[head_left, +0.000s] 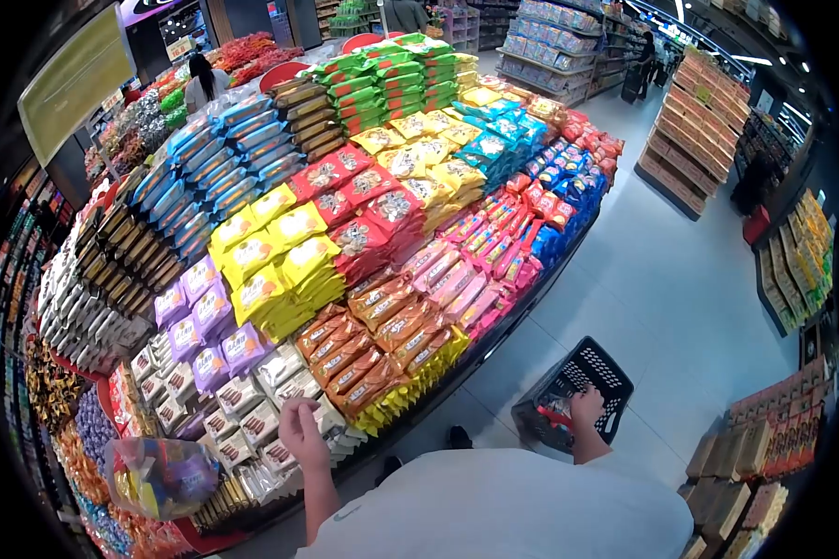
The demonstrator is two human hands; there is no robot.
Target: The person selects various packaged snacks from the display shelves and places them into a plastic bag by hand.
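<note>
Supermarket shelves [550,48] back a snack display [483,356] where a person's left hand [304,436], loosely curled, hovers near white packets [259,424]; the right hand [587,408] grips a black basket [610,371] beside the display

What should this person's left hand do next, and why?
Probably lower the left hand onto the nearby white packets. It looks empty and is close to them, while the right hand seems taken up with holding the black basket.
</note>
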